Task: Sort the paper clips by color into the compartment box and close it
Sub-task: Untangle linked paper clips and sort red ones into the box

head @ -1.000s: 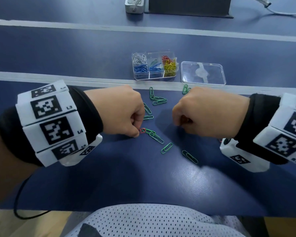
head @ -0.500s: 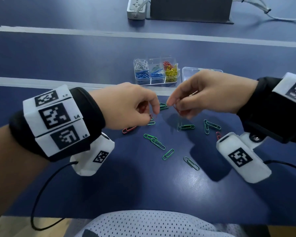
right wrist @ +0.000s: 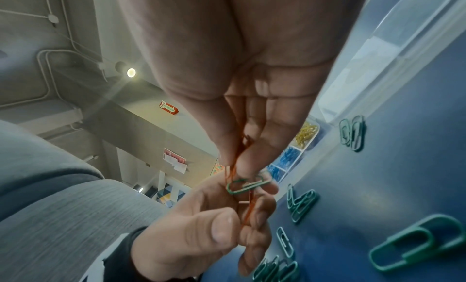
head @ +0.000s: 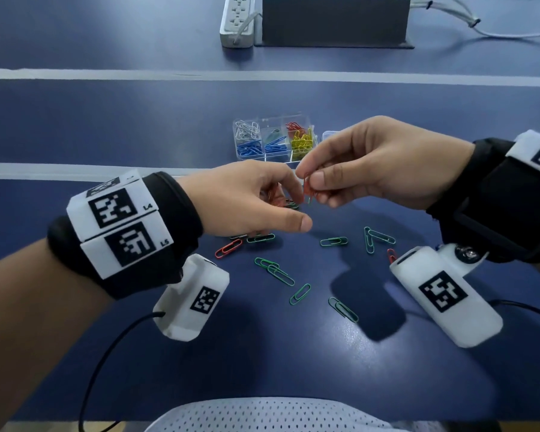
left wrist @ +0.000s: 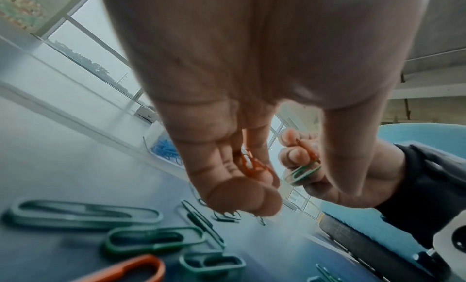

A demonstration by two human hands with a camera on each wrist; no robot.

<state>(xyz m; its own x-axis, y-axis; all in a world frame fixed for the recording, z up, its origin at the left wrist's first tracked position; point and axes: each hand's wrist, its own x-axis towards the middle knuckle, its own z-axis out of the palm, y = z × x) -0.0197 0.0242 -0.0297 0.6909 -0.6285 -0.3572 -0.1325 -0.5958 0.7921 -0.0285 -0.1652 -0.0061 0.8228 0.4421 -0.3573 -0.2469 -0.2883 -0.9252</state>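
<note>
Loose red paper clip sits on the blue table at 6 o'clock of the left hand, whose curled fingers hold a few red clips. At 3 o'clock of it the right hand pinches red clips plus 1 green clip. Scattered green clips lie below both hands. The open compartment box sits at 12 o'clock, and the right hand mostly blocks the clear lid in the head view.
</note>
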